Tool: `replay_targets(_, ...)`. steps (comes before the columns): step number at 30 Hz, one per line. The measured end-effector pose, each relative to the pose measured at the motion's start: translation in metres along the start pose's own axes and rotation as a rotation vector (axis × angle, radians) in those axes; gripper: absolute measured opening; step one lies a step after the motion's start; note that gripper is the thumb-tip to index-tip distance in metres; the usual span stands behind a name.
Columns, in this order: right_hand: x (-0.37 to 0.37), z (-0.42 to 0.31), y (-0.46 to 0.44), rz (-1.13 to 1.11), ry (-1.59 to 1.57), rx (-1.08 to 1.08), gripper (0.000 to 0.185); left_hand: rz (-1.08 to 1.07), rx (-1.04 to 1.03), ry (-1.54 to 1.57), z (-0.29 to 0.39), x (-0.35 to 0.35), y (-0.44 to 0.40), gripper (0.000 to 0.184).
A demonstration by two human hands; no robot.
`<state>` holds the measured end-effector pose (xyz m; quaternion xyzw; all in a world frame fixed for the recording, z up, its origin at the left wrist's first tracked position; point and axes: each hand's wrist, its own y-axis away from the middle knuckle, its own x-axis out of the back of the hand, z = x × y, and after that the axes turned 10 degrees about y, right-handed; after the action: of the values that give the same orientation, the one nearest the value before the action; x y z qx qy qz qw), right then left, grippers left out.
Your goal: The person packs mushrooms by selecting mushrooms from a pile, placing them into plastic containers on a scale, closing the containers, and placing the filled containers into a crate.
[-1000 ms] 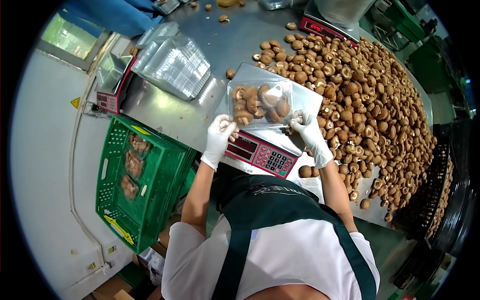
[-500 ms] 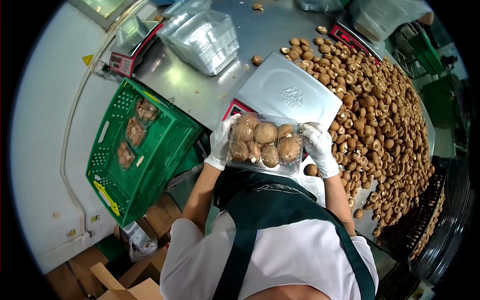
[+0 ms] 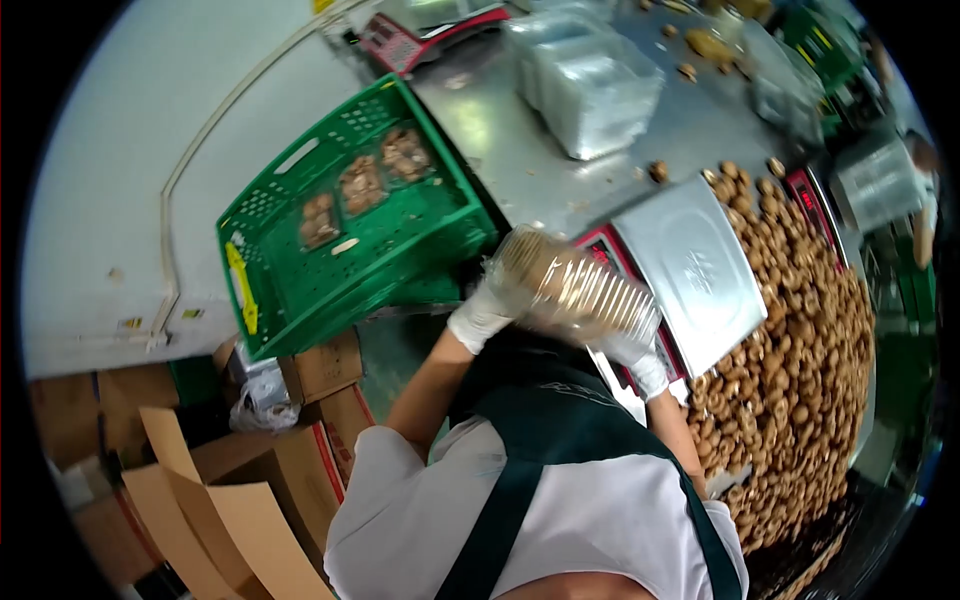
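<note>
A clear plastic box of brown mushrooms (image 3: 575,290), blurred by motion, is held in front of the apron. My left hand (image 3: 484,312), in a white glove, grips its left end. On its lower right end is my right hand (image 3: 640,362), also gloved and partly hidden by the box. The bare metal plate of a red scale (image 3: 690,275) lies just right of the box. To the left, a green crate (image 3: 370,270) holds three packs of mushrooms (image 3: 361,185) in a row along its far side.
A large heap of loose mushrooms (image 3: 790,400) covers the right of the metal table (image 3: 480,130). Stacked clear trays (image 3: 590,85) stand at the back. Open cardboard boxes (image 3: 240,500) are at lower left. Another person's arm (image 3: 926,230) shows at the far right edge.
Both hands have carried the box off the scale, first toward the body, then left and tilted toward the green crate. The view has turned left, showing more of the crate and cardboard boxes.
</note>
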<state>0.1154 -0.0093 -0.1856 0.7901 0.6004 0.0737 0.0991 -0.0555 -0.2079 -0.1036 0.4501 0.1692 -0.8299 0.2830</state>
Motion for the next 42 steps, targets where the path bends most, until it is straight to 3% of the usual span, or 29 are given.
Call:
replay_targets(1, -0.024, -0.034, -0.002, 0.025, 0.175, 0.091, 0.04, -0.128, 0.053, 0.214, -0.004, 0.008, 0.005, 0.071)
replay_targets(2, -0.056, -0.085, 0.001, 0.057, 0.345, 0.184, 0.036, 0.028, 0.001, 0.261, -0.006, 0.0, 0.012, 0.07)
replay_targets(3, -0.078, -0.107, -0.001, 0.105, 0.213, 0.182, 0.032, 0.023, 0.03, 0.237, 0.005, 0.016, 0.015, 0.07)
replay_targets(4, -0.083, -0.104, -0.013, -0.031, 0.363, 0.371, 0.021, 0.018, 0.062, 0.216, 0.03, 0.007, 0.013, 0.07)
replay_targets(5, -0.091, -0.104, -0.022, -0.071, 0.404, 0.322, 0.019, 0.153, -0.152, 0.231, 0.037, -0.014, 0.007, 0.064)
replay_targets(6, -0.101, -0.11, -0.028, -0.105, 0.446, 0.27, 0.016, 0.243, -0.217, 0.244, 0.052, -0.009, 0.003, 0.054)
replay_targets(8, -0.111, -0.129, -0.04, -0.148, 0.447, 0.271, 0.013, 0.454, -0.233, 0.117, 0.106, -0.005, 0.007, 0.047)
replay_targets(12, -0.101, -0.123, -0.053, -0.043, 0.602, 0.273, 0.011, 0.824, -0.52, -0.443, 0.209, 0.094, 0.034, 0.036)
replay_targets(14, -0.089, -0.108, -0.053, 0.018, 0.606, 0.166, 0.01, 0.944, -0.54, -0.423, 0.258, 0.145, 0.061, 0.037)
replay_targets(18, -0.076, -0.098, -0.043, 0.134, 0.533, -0.01, 0.009, 1.277, -0.488, -0.663, 0.334, 0.276, 0.127, 0.06)
replay_targets(21, -0.076, -0.095, -0.038, 0.122, 0.477, -0.133, 0.008, 1.432, -0.434, -0.831, 0.374, 0.325, 0.153, 0.084)
replay_targets(24, -0.077, -0.096, -0.036, 0.085, 0.48, -0.148, 0.011, 1.723, -0.364, -1.261, 0.384, 0.269, 0.129, 0.069)
replay_targets(26, -0.078, -0.099, -0.04, 0.074, 0.454, -0.185, 0.01, 1.855, -0.35, -1.5, 0.396, 0.298, 0.131, 0.053)
replay_targets(28, -0.072, -0.08, -0.041, 0.105, 0.465, -0.206, 0.011, 1.671, -0.585, -1.572, 0.389, 0.311, 0.108, 0.047)
replay_targets(30, -0.076, -0.082, -0.042, 0.105, 0.465, -0.206, 0.012, 1.523, -0.538, -1.689, 0.369, 0.309, 0.068, 0.043)
replay_targets(31, -0.078, -0.081, -0.042, 0.113, 0.457, -0.2, 0.012, 1.408, -0.526, -1.646, 0.348, 0.264, 0.033, 0.039)
replay_targets(32, -0.079, -0.08, -0.04, 0.124, 0.448, -0.197, 0.012, 1.217, -0.597, -1.678, 0.333, 0.274, 0.011, 0.034)
replay_targets(34, -0.081, -0.078, -0.037, 0.138, 0.444, -0.18, 0.01, 0.944, -0.577, -1.651, 0.296, 0.225, -0.047, 0.029)
replay_targets(36, -0.083, -0.086, -0.033, 0.113, 0.539, -0.121, 0.005, 0.603, -0.726, -1.675, 0.262, 0.182, -0.103, 0.027)
replay_targets(38, -0.083, -0.095, -0.026, 0.164, 0.619, -0.047, 0.006, 0.385, -0.736, -1.573, 0.227, 0.121, -0.152, 0.025)
replay_targets(42, -0.076, -0.099, -0.002, 0.276, 0.726, -0.11, 0.011, -0.044, -0.833, -1.451, 0.152, 0.017, -0.226, 0.021)
